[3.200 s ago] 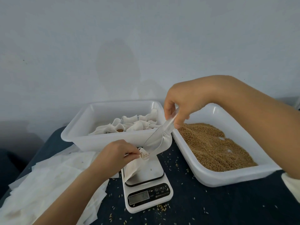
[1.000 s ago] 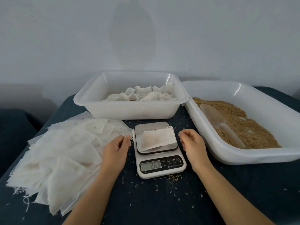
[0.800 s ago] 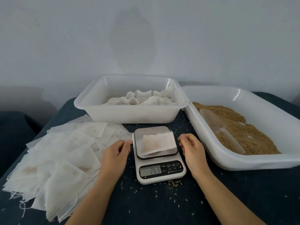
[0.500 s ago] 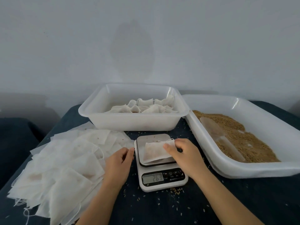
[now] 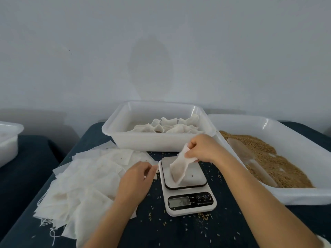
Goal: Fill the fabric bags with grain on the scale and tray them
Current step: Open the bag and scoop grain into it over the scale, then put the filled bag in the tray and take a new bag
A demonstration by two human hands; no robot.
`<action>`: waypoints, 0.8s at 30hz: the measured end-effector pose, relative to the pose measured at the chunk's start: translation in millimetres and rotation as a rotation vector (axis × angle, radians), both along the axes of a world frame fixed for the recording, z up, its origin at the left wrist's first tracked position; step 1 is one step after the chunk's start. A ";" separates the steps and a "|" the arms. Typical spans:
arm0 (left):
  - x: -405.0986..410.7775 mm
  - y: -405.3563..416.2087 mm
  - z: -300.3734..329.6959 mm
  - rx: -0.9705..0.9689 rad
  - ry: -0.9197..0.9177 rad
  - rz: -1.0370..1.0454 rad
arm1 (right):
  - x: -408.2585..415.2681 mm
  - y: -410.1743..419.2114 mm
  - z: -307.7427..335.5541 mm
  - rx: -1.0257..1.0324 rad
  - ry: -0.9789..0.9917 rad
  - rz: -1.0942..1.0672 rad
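A small white kitchen scale point(image 5: 188, 203) stands in the middle of the dark table. My right hand point(image 5: 204, 148) pinches the top of a filled white fabric bag point(image 5: 179, 169) and holds it tilted, its lower end still touching the scale platform. My left hand point(image 5: 137, 174) rests beside the scale's left edge on the pile of empty fabric bags point(image 5: 84, 181), fingers loosely curled. Behind the scale a white tray point(image 5: 143, 142) holds several filled bags. At the right a larger white tray point(image 5: 304, 196) holds brown grain point(image 5: 279, 169) with a clear plastic scoop point(image 5: 250, 160) lying in it.
Loose grains are scattered on the dark cloth around the scale. Another white tub point(image 5: 8, 140) sits at the far left on a separate surface. A pale wall rises close behind the trays.
My right hand moved from beside the scale onto the filled bag, pinched its top and lifted that end off the platform. My left hand stayed by the scale's left side.
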State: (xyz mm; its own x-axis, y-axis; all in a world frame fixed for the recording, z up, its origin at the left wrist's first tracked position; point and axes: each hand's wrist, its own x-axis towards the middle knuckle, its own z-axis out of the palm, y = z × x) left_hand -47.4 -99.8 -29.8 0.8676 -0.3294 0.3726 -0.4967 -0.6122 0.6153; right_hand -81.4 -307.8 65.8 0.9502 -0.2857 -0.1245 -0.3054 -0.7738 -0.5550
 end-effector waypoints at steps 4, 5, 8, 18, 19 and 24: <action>13.7 30.9 7.2 0.447 -0.100 -0.028 | 24.3 7.0 35.5 -0.158 -0.154 0.138; 16.3 38.4 7.1 0.509 -0.076 -0.046 | 33.0 7.5 44.1 -0.187 -0.191 0.148; 21.7 54.6 6.0 0.600 0.012 -0.127 | 63.4 7.1 63.7 -0.256 -0.293 0.132; 49.0 47.7 15.2 0.676 0.061 -0.130 | 175.1 27.6 47.5 0.134 -0.468 0.074; 52.2 45.7 16.7 0.680 0.066 -0.124 | 185.0 30.6 41.1 0.099 -0.494 0.071; 59.4 43.6 20.6 0.730 0.075 -0.120 | 221.1 49.3 12.4 0.088 -0.517 0.029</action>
